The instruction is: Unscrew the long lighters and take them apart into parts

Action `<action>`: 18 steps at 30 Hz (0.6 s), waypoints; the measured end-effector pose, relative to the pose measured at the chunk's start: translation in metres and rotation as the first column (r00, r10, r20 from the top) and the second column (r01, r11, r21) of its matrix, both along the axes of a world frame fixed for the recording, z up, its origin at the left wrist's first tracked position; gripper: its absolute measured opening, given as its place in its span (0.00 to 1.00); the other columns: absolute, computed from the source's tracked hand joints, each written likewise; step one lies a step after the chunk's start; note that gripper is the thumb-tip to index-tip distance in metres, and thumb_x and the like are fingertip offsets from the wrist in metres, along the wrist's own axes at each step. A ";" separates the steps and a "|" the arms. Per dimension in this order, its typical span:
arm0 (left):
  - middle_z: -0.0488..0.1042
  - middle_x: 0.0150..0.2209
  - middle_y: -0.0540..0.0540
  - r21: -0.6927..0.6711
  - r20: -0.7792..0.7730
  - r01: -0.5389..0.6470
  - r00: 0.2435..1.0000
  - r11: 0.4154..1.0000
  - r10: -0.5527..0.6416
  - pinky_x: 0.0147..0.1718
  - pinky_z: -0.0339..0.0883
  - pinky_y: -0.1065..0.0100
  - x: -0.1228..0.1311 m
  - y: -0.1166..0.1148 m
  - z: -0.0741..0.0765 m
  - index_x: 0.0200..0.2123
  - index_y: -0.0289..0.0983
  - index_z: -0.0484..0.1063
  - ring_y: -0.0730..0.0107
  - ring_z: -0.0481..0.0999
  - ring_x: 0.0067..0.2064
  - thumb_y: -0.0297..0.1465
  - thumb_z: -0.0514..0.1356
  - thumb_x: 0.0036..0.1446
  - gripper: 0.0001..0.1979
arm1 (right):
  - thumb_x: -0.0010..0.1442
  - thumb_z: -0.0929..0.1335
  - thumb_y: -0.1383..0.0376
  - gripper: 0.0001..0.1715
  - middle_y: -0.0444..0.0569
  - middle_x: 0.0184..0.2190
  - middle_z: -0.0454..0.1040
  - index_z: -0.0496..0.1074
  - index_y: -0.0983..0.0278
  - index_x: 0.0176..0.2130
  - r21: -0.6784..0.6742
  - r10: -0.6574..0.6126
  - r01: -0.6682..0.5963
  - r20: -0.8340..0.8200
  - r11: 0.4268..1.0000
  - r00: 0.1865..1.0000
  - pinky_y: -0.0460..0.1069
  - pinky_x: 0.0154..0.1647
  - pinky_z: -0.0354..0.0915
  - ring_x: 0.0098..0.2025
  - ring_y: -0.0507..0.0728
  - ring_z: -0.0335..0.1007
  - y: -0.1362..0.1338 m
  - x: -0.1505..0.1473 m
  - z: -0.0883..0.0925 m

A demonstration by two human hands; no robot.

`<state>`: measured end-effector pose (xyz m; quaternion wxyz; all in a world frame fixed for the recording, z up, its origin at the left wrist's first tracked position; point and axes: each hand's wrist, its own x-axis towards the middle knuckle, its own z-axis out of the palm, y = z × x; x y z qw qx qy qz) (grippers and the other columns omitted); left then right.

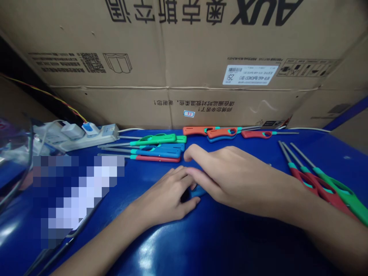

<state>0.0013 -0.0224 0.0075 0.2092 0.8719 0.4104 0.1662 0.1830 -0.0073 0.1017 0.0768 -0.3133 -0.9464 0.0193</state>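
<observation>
My left hand (175, 195) rests low over the blue table (138, 237), its fingers curled around a mostly hidden blue piece (199, 192) that looks like a long-nosed lighter's handle. My right hand (227, 172) crosses above it, fingers bent, with thumb and forefinger by the left knuckles. What lies in its palm is hidden. A small grey tip (269, 165) shows behind the right wrist. Just beyond the left hand lies a stack of lighters with a green lighter (161, 138), a blue lighter (161, 152) and a red lighter (156, 158).
Orange lighters (198, 130) and a red lighter (255, 134) lie along the large cardboard box (138, 92) at the back. Red lighters (324, 188) and a green lighter (349, 197) lie under the right forearm. A power strip (92, 138) with plugs and cables stands left; a blurred-out patch (83, 199) lies nearer.
</observation>
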 end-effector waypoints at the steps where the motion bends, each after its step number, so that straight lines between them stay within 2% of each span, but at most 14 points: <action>1: 0.72 0.44 0.41 0.005 -0.007 0.002 1.000 1.000 -0.002 0.50 0.67 0.53 0.000 0.000 0.001 0.37 0.37 0.69 0.52 0.71 0.51 0.35 0.59 0.58 0.08 | 0.67 0.61 0.67 0.03 0.41 0.25 0.67 0.63 0.64 0.40 -0.054 0.011 -0.013 -0.031 0.998 0.999 0.49 0.22 0.47 0.25 0.53 0.63 0.000 0.001 0.001; 2: 0.72 0.43 0.41 0.008 -0.010 0.007 1.000 1.000 -0.007 0.50 0.67 0.52 0.000 0.000 0.002 0.37 0.37 0.69 0.52 0.71 0.50 0.35 0.59 0.58 0.08 | 0.65 0.62 0.69 0.01 0.41 0.28 0.68 0.63 0.64 0.40 -0.114 0.026 -0.033 -0.062 0.993 0.998 0.48 0.24 0.51 0.28 0.52 0.65 -0.001 0.002 0.002; 5: 0.73 0.43 0.41 0.013 0.016 0.026 1.000 1.000 -0.026 0.48 0.68 0.52 0.001 0.001 0.004 0.38 0.37 0.69 0.52 0.72 0.48 0.31 0.58 0.56 0.06 | 0.62 0.64 0.72 0.05 0.43 0.33 0.70 0.64 0.63 0.39 -0.228 0.071 -0.091 -0.095 0.970 0.993 0.46 0.29 0.56 0.34 0.51 0.66 -0.004 0.001 0.005; 8: 0.72 0.46 0.42 -0.001 0.040 0.029 0.999 1.000 -0.029 0.46 0.69 0.54 0.002 0.001 0.005 0.39 0.38 0.69 0.53 0.72 0.48 0.29 0.56 0.55 0.07 | 0.66 0.63 0.68 0.02 0.44 0.33 0.70 0.64 0.64 0.38 -0.193 0.068 -0.076 -0.048 0.978 0.997 0.48 0.29 0.55 0.32 0.53 0.65 -0.005 -0.002 0.004; 11: 0.73 0.45 0.41 -0.025 0.001 0.017 1.000 1.000 -0.017 0.46 0.69 0.53 0.002 0.000 0.004 0.38 0.38 0.69 0.53 0.72 0.48 0.32 0.57 0.57 0.06 | 0.71 0.58 0.63 0.11 0.43 0.28 0.69 0.63 0.64 0.37 -0.149 0.044 -0.045 -0.015 0.988 0.999 0.49 0.26 0.52 0.27 0.53 0.62 -0.003 -0.001 0.002; 15: 0.72 0.45 0.40 -0.033 -0.025 0.007 1.000 0.999 -0.008 0.48 0.68 0.52 0.001 0.000 0.004 0.38 0.37 0.68 0.52 0.71 0.50 0.33 0.58 0.57 0.07 | 0.66 0.61 0.71 0.04 0.45 0.34 0.71 0.64 0.64 0.39 -0.223 0.086 -0.092 -0.037 0.970 0.996 0.48 0.31 0.56 0.34 0.53 0.65 -0.003 0.004 0.001; 18: 0.72 0.44 0.41 -0.042 -0.039 0.002 0.999 0.999 -0.004 0.48 0.68 0.51 0.002 0.000 0.005 0.40 0.37 0.66 0.51 0.71 0.50 0.33 0.57 0.58 0.08 | 0.60 0.62 0.75 0.11 0.45 0.38 0.71 0.65 0.63 0.43 -0.288 0.088 -0.103 -0.066 0.952 0.994 0.48 0.32 0.56 0.37 0.53 0.66 -0.004 0.004 0.002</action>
